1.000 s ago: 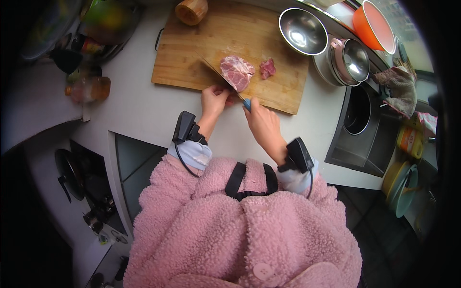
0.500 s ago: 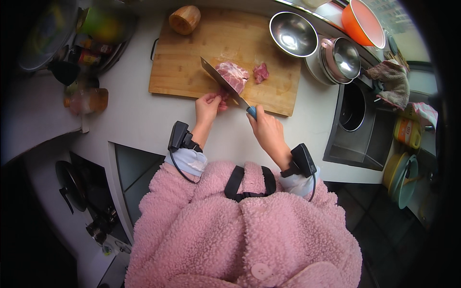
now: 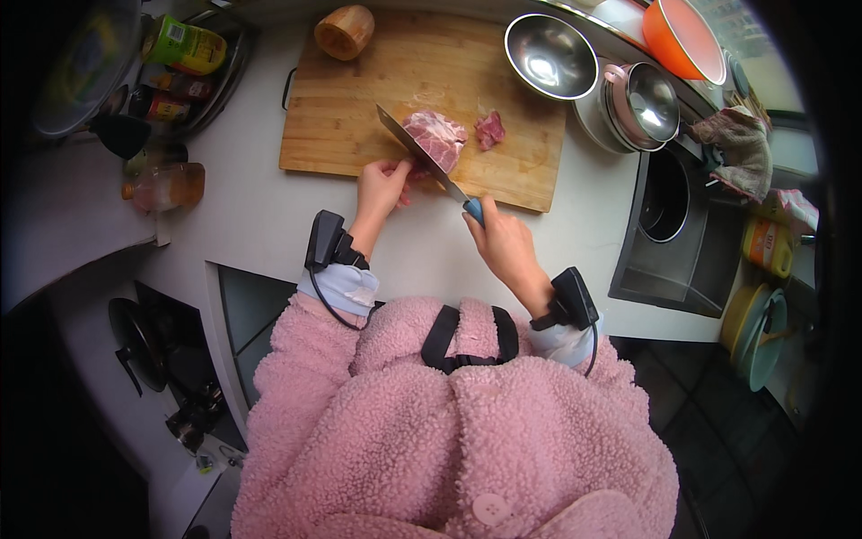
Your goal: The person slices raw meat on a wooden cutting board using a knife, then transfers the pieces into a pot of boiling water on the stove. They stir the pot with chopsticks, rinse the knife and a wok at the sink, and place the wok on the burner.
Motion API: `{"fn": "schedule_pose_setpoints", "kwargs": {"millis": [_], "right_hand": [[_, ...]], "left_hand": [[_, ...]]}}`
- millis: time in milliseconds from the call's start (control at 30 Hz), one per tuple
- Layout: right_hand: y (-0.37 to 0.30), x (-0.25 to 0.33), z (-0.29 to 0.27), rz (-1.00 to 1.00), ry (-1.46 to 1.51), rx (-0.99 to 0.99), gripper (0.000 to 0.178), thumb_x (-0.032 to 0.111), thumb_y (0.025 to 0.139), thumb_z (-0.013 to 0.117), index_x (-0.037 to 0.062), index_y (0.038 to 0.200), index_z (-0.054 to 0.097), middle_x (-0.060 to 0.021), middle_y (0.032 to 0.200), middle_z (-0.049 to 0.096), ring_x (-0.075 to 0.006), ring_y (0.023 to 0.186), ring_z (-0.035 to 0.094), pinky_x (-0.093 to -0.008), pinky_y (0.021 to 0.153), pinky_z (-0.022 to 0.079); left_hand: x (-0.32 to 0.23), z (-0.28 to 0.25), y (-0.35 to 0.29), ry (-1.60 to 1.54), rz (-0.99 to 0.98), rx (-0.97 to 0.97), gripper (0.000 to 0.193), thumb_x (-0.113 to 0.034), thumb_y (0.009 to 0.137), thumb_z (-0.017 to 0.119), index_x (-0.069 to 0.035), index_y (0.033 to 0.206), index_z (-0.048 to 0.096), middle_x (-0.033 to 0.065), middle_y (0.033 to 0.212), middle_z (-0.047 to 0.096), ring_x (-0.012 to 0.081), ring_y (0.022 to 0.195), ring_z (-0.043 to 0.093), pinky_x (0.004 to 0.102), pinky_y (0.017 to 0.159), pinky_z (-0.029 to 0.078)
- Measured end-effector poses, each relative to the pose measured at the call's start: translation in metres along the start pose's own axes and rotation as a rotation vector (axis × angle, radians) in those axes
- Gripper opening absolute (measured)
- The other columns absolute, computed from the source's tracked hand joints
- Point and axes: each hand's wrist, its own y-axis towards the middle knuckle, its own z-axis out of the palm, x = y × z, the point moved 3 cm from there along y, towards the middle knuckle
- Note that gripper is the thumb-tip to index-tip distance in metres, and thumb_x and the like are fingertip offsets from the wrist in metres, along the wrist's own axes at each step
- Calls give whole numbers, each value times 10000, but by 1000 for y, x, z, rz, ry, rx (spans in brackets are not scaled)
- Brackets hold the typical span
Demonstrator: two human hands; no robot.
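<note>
On the wooden cutting board [image 3: 359, 99] lies a chunk of raw meat [image 3: 438, 135], pink with pale fat. A smaller piece of raw meat [image 3: 489, 131] sits apart to its right. My right hand [image 3: 506, 242] is closed round the blue handle of a kitchen knife [image 3: 424, 151]. Its blade slants up to the left along the chunk's near left side. At the board's near edge, left of the blade, my left hand [image 3: 382, 190] pinches a thin slice of raw meat, mostly hidden by the fingers.
A tan, rounded block [image 3: 344, 32] rests at the board's far left. Steel bowls [image 3: 551, 56] and an orange bowl [image 3: 684, 40] stand far right, beyond the sink [image 3: 673, 260]. Bottles [image 3: 166, 187] and a green-yellow package [image 3: 184, 45] are at left.
My left hand has shifted slightly left, drawing away from the blade. The knife and the meat chunk lie nearly as before.
</note>
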Motion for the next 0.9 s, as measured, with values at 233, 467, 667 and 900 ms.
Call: {"fn": "schedule_pose_setpoints", "kwargs": {"millis": [233, 467, 667, 900], "right_hand": [[-5, 5, 1, 12, 19, -30, 284, 281, 895, 531, 21, 867, 421, -201, 622, 586, -412, 568, 573, -498, 499, 445], [-3, 12, 3, 13, 45, -52, 279, 275, 903, 521, 24, 849, 413, -193, 633, 590, -404, 555, 573, -489, 485, 444], [0, 13, 11, 9, 30, -38, 269, 270, 903, 519, 29, 852, 411, -189, 635, 592, -399, 556, 577, -486, 479, 442], [-9, 7, 10, -23, -3, -50, 270, 272, 904, 516, 30, 850, 411, -194, 644, 599, -399, 554, 578, -490, 480, 442]], "left_hand": [[-12, 7, 6, 471, 479, -194, 267, -197, 724, 669, 41, 838, 623, 98, 619, 611, 180, 545, 583, 317, 525, 440], [4, 6, 3, 148, 280, -202, 189, -137, 799, 621, 51, 787, 631, 98, 610, 640, 138, 454, 585, 262, 420, 444], [8, 12, 0, 57, 229, -222, 213, -151, 833, 612, 61, 813, 622, 97, 626, 642, 129, 449, 582, 253, 416, 448], [13, 14, 4, 6, 236, -226, 203, -141, 839, 600, 52, 783, 621, 93, 592, 635, 137, 445, 596, 261, 430, 454]]}}
